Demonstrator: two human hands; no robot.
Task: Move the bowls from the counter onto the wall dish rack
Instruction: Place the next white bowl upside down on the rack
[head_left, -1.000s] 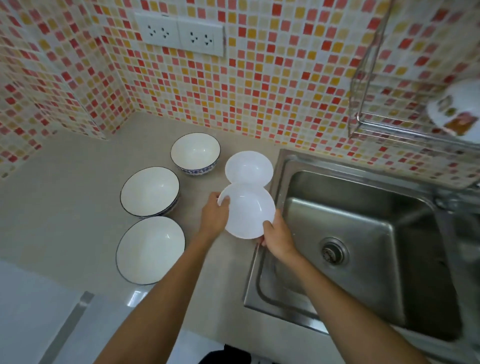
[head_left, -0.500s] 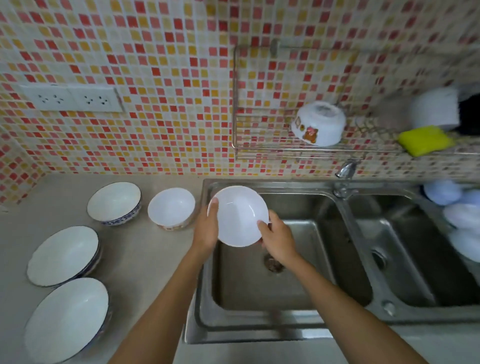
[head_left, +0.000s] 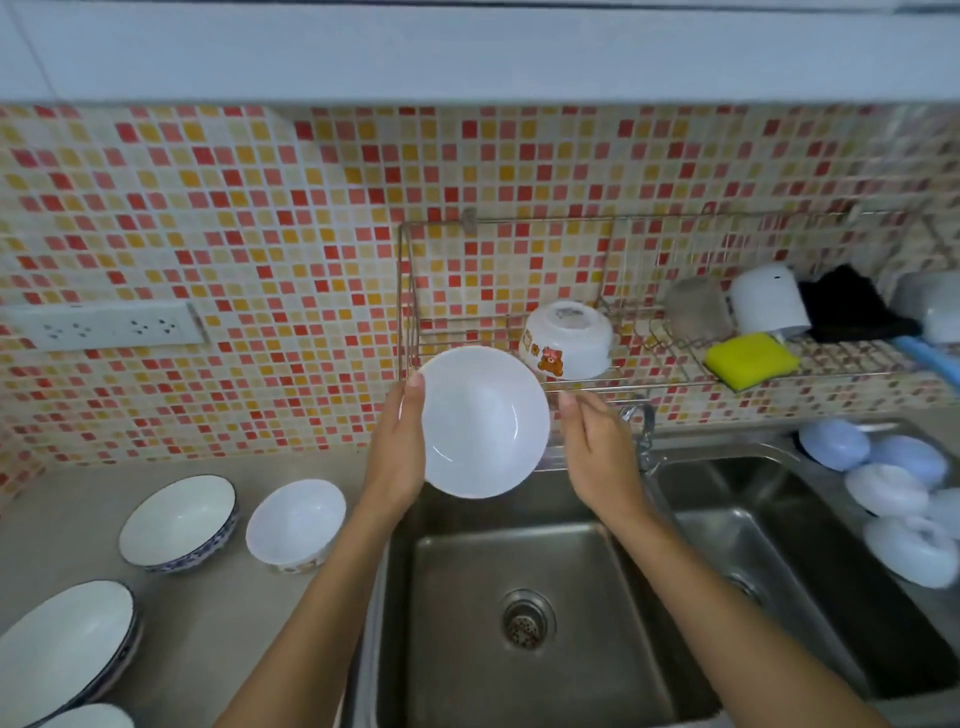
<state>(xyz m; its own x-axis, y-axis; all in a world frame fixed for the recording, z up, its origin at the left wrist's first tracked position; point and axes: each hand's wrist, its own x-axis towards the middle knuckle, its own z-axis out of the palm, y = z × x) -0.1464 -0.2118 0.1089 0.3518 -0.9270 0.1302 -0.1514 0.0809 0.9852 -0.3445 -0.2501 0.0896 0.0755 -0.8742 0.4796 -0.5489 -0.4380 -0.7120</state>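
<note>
My left hand (head_left: 400, 447) grips the left rim of a plain white bowl (head_left: 483, 421), tilted with its inside facing me, held above the sink just in front of the wire wall rack (head_left: 410, 291). My right hand (head_left: 597, 452) is just right of the bowl, fingers up, with a small gap to the rim. On the rack a bear-print bowl (head_left: 566, 343) rests upside down. On the counter at left stand a blue-patterned bowl (head_left: 179, 519), a small white bowl (head_left: 296, 519) and a large dark-rimmed bowl (head_left: 62, 649), with another bowl's rim (head_left: 88, 719) at the bottom edge.
A double steel sink (head_left: 519, 545) lies below, with a faucet (head_left: 641, 421) under the rack. The rack's right part holds a yellow sponge (head_left: 750, 361), a white cup (head_left: 769, 299) and a black cloth (head_left: 852, 306). Pale blue lids (head_left: 883, 488) are piled at far right.
The white bowl rose from the counter, crossed over the sink and now sits in front of the rack. My right hand has come off its rim.
</note>
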